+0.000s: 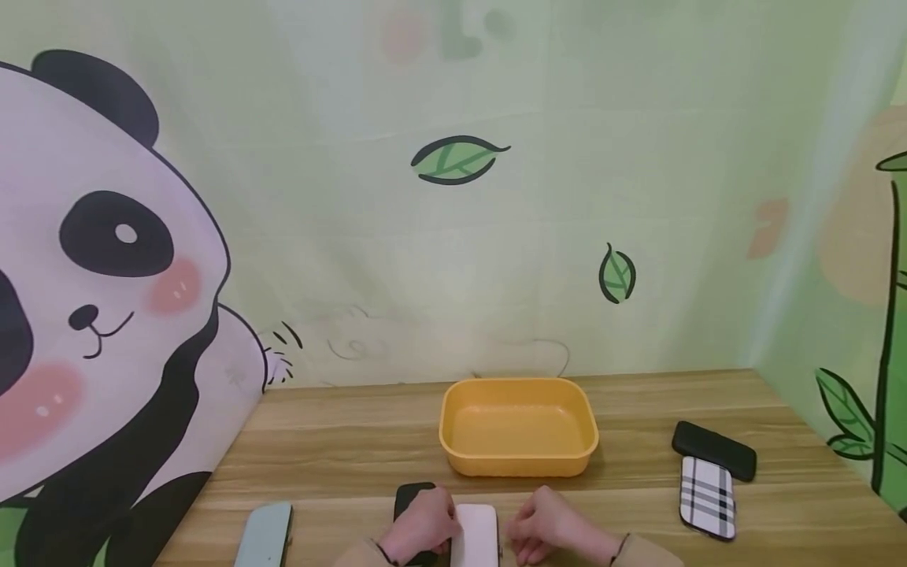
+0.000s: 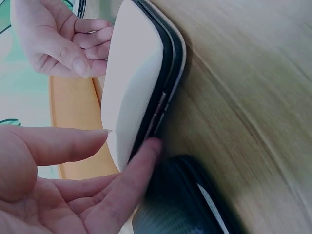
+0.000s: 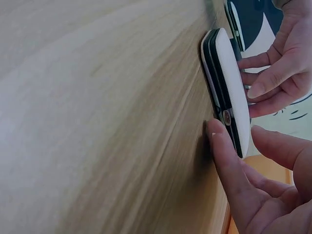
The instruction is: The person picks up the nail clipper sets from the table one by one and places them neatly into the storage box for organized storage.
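A white glasses case (image 1: 475, 537) lies flat between both hands near the table's front edge. Its dark seam and a small clasp (image 3: 226, 117) show in the right wrist view. My left hand (image 1: 425, 521) is at the case's left side, with a fingertip touching the seam edge and the thumb over the lid. Close to the clasp side is my right hand (image 1: 544, 526), thumb and fingers apart; whether a fingertip touches the case I cannot tell. Partly under my left hand lies a black glasses case (image 1: 407, 499).
An orange plastic basket (image 1: 520, 466) stands behind the hands. At the right, a plaid glasses case (image 1: 707, 500) lies against another black case (image 1: 712, 449). A mint case (image 1: 264, 537) lies at the front left. Printed cloth walls border the wooden table (image 1: 340, 441).
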Available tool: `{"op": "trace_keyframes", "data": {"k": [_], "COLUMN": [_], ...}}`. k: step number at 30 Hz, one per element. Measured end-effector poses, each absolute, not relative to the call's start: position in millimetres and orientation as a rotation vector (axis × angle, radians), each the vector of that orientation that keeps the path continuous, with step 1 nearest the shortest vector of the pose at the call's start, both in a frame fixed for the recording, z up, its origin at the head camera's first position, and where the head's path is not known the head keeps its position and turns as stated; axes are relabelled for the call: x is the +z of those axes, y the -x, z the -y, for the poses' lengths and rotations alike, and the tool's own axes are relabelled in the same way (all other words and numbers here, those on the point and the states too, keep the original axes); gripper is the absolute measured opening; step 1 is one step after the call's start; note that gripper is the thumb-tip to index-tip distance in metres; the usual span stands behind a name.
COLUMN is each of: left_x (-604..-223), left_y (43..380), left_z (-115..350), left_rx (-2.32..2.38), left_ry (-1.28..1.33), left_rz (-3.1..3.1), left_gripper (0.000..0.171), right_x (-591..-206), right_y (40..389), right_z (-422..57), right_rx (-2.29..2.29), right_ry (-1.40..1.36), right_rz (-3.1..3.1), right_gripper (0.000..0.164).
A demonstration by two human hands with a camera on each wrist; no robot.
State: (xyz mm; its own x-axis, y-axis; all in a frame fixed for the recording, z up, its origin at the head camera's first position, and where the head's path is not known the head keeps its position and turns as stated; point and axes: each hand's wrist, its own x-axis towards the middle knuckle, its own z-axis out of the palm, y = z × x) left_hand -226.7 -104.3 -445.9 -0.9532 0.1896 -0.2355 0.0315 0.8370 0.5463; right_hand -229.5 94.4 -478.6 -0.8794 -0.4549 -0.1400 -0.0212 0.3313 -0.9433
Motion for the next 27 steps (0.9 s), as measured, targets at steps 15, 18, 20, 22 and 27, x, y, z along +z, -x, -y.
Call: {"op": "trace_keyframes", "data": {"k": [15, 18, 20, 22, 27], "left_x": [-452, -453, -453, -454, -455], "left_y": [221, 222, 222, 223, 224], "left_z": [95, 94, 93, 93, 92], "left_rx": [0.998, 0.995, 0.97, 0.946, 0.968], "left_ry": [-0.087, -0.065, -0.062, -0.056, -0.022], "left_rz": [-2.665, -2.66, -2.673, -2.681, -2.638], "left_gripper": [0.011, 0.011, 0.012, 0.012, 0.012], "right_x": [-474, -474, -475, -475, -478], "right_y": [224, 223, 223, 222, 221], "right_z": [-88, -89, -89, -88, -88], "right_rx": [-1.595, -1.604, -1.61, -1.615, -1.635], "right_ry": [0.308, 0.284, 0.271, 0.258, 0.225], "right_rz": [-2.155, -2.118, -2.104, -2.1, -2.113], "right_gripper": [0.008, 0.008, 0.008, 0.008, 0.007]}}
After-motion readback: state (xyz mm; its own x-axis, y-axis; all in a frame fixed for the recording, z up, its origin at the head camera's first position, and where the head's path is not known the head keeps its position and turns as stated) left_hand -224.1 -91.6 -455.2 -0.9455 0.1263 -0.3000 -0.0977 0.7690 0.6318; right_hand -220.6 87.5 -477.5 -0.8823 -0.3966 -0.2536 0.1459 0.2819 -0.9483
